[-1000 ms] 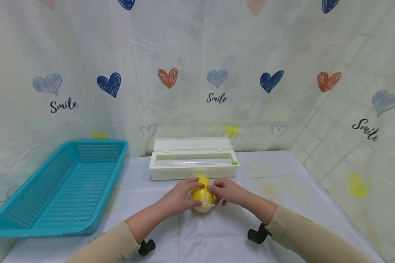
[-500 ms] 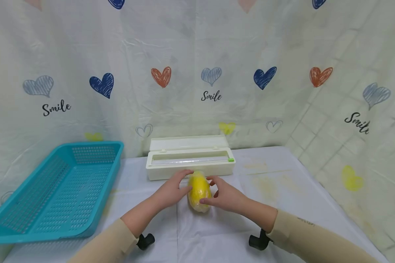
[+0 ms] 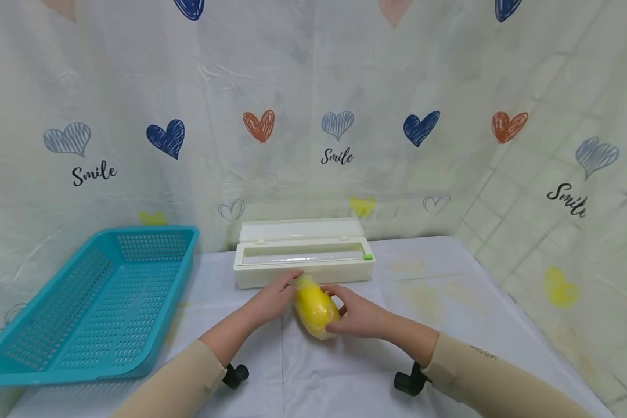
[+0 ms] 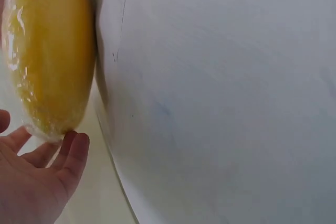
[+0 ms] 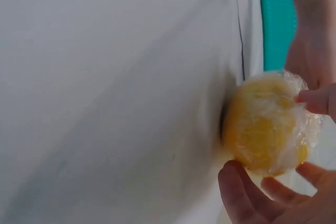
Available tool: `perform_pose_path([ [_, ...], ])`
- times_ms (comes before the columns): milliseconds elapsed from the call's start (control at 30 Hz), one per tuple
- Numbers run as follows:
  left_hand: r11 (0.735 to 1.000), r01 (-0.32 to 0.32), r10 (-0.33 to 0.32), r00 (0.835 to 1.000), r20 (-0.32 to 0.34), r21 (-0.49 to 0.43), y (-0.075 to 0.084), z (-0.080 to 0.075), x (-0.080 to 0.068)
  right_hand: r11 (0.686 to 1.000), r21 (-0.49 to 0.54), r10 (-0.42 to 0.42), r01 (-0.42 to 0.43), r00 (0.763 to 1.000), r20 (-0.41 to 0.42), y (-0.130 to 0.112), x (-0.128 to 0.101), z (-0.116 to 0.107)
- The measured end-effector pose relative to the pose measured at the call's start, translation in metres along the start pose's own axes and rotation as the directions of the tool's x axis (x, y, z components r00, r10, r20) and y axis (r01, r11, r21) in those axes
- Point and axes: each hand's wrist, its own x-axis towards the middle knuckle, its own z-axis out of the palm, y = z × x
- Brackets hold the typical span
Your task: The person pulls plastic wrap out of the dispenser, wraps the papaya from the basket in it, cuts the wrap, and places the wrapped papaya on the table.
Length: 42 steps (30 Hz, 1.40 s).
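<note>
A yellow oval fruit [image 3: 315,306], wrapped in shiny cling film, sits tilted in front of a white cling film dispenser [image 3: 334,273]. My right hand [image 3: 363,315] holds its near right side, with the thumb on the wrap and the fingers curved round the other side. At the far end, the fingertips of my left hand [image 3: 270,301] touch the film, the fingers fairly straight and spread. In the left wrist view the fruit [image 4: 55,56] looks smooth under the film. Bunched film covers the end of the fruit [image 5: 260,124] in the right wrist view.
The dispenser's lid [image 3: 300,230] stands raised, showing a roll of film [image 3: 303,256] and a green slider [image 3: 368,257] at its right. A turquoise perforated basket [image 3: 180,290] takes up the left side. A white cloth covers the table [image 3: 423,290]; a heart-printed curtain [image 3: 292,69] hangs behind.
The fruit has turned, its far end swinging left and near end right. My left hand has shifted from its top to its far end; my right hand has come round its near side.
</note>
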Motion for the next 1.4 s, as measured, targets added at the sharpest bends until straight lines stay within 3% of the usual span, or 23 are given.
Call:
perform_pose_path([
  [233, 0.999, 0.008, -0.008, 1.000, -0.002, 0.053, -0.007, -0.007, -0.007, 0.995, 0.003, -0.095, 0.095, 0.994, 0.046, 0.011, 0.003, -0.014],
  [500, 0.976, 0.071, -0.072, 0.997, -0.003, 0.206, -0.016, -0.007, -0.028, 0.999, 0.015, -0.032, 0.034, 0.995, -0.094, 0.020, 0.000, -0.016],
  [633, 0.968, 0.071, -0.065, 0.997, -0.031, 0.241, -0.019, -0.006, -0.034, 0.999, 0.035, -0.023, 0.027, 0.993, -0.117, 0.022, -0.004, -0.011],
  [967, 0.982, 0.032, -0.033, 0.999, -0.001, 0.184, -0.015, 0.000, -0.039, 0.996, 0.055, -0.075, 0.074, 0.997, 0.007, 0.009, -0.007, 0.006],
  [1233, 0.978, -0.009, 0.007, 1.000, 0.009, 0.209, -0.016, 0.004, -0.040, 0.977, -0.160, -0.135, 0.141, 0.990, 0.043, 0.007, 0.003, 0.008],
  [1400, 0.971, -0.004, 0.004, 1.000, 0.002, 0.239, -0.014, 0.005, -0.038, 0.979, -0.173, -0.103, 0.112, 0.993, 0.057, 0.007, 0.006, 0.007],
])
